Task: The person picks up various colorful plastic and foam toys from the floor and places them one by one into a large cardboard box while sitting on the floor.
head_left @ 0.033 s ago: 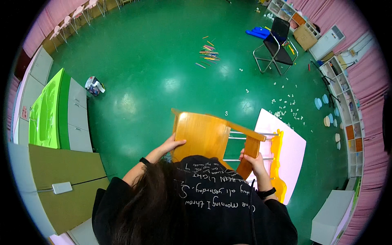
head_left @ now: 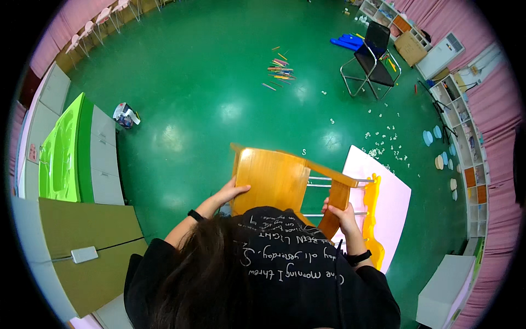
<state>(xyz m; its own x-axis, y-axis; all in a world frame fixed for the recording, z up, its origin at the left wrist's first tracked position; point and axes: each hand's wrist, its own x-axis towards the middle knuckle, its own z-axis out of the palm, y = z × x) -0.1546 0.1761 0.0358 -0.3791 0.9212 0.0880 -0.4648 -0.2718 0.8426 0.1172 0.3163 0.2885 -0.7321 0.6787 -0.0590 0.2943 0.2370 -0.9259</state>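
I hold a small wooden chair [head_left: 268, 178] up in front of my body, tilted, with its flat seat panel showing. My left hand [head_left: 233, 191] grips the seat's left edge, thumb on top. Around the chair's right-hand slat, which looks like its backrest, my right hand [head_left: 341, 216] is closed. Beyond the right hand lies a pale pink panel [head_left: 392, 203] with a wavy yellow edge strip [head_left: 371, 205] and metal bars running under the chair. My body hides the chair's near part.
Small white number-like pieces [head_left: 378, 152] litter the green floor at right. Farther off are coloured sticks [head_left: 280, 71] and a black chair [head_left: 372, 63]. At left stand a bright green sink unit [head_left: 60, 153] and a small bin [head_left: 126, 115]. Shelves [head_left: 460, 126] line the right wall.
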